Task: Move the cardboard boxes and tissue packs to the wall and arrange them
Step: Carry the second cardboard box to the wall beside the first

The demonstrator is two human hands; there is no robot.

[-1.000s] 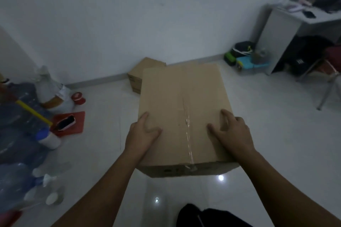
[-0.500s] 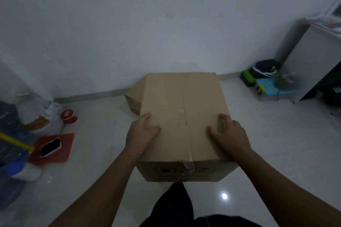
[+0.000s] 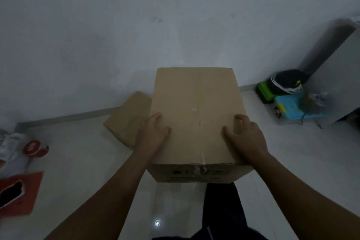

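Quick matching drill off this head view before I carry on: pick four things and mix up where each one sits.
1. large cardboard box
2. small cardboard box
3. red tape roll
4. blue container

A. floor, far left
B. gripped by left hand and right hand
C. floor, right, beside the green case
D. by the wall, left of the held box

Pairs: 1-B, 2-D, 3-A, 4-C

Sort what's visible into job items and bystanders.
Job: large cardboard box, gripped by left hand and right hand; smaller cardboard box at the wall.

Bystanders: red tape roll, phone, blue case, green box.
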